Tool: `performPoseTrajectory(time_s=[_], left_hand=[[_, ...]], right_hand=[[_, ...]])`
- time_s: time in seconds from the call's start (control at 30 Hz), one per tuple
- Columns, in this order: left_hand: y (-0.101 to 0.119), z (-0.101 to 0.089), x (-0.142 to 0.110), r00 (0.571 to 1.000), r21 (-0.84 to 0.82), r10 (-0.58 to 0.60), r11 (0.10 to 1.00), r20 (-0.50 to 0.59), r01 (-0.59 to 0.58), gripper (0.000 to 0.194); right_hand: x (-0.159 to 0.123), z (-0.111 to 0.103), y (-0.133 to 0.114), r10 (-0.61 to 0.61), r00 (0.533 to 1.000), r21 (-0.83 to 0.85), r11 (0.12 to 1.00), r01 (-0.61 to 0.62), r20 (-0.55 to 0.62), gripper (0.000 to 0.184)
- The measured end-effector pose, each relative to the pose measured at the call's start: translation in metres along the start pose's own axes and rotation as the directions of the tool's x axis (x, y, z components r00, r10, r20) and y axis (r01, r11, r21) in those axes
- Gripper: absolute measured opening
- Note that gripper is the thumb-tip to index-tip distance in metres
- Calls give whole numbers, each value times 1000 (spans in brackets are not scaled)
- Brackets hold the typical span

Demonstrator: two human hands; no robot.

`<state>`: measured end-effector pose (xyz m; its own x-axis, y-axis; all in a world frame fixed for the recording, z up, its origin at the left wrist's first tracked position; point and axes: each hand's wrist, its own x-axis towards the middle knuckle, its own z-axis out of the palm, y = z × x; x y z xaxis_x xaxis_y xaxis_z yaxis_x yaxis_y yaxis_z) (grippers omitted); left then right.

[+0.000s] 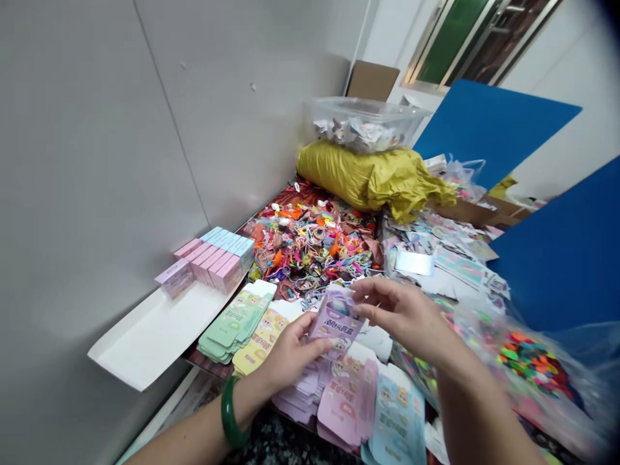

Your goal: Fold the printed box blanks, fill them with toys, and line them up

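A small purple printed carton (338,325) stands upright in my left hand (296,352), whose thumb and fingers grip its lower sides. At the carton's top, a pale purple loop (339,297) shows, possibly part of the flap or a band. My right hand (392,309) is at the upper right edge of the carton with its fingers curled in. What these fingertips hold, if anything, is hidden. Below the carton lie flat purple cartons (303,394), partly covered by my left hand. Beside them are pink cartons (347,397) and blue cartons (398,413).
Green cartons (237,320) and yellow cartons (265,336) lie to the left. A white tray (150,342) holds filled pink and blue boxes (213,265). Behind is a heap of colourful hair ties and trinkets (314,245). A yellow sack (353,174) supports a clear bin (368,113).
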<state>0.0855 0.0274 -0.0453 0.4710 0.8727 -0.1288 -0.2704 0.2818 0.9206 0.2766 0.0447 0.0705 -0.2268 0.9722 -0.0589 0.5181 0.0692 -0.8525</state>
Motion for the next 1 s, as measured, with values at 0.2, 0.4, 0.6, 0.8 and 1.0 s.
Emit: performPoseTrajectory(time_s=[0.2, 0.4, 0.6, 0.8, 1.0], left_hand=[[-4, 19, 12, 999, 39, 32, 999, -22, -31, 34], [-18, 29, 16, 985, 152, 164, 976, -51, -155, 29], [-12, 25, -1, 976, 550, 216, 820, -39, -160, 26], [-16, 16, -27, 981, 545, 141, 837, -134, -45, 29], [-17, -3, -32, 999, 241, -1, 971, -38, 10, 41]], right_hand=[[-26, -17, 29, -11, 964, -17, 1000, 7, -266, 18], [-41, -6, 80, 207, 977, 566, 800, -198, 49, 33], [-34, 16, 79, 175, 940, 685, 648, -333, 292, 37], [-29, 45, 79, 192, 908, 589, 707, -392, 373, 34], [-32, 63, 92, 271, 911, 600, 687, -410, 312, 34]])
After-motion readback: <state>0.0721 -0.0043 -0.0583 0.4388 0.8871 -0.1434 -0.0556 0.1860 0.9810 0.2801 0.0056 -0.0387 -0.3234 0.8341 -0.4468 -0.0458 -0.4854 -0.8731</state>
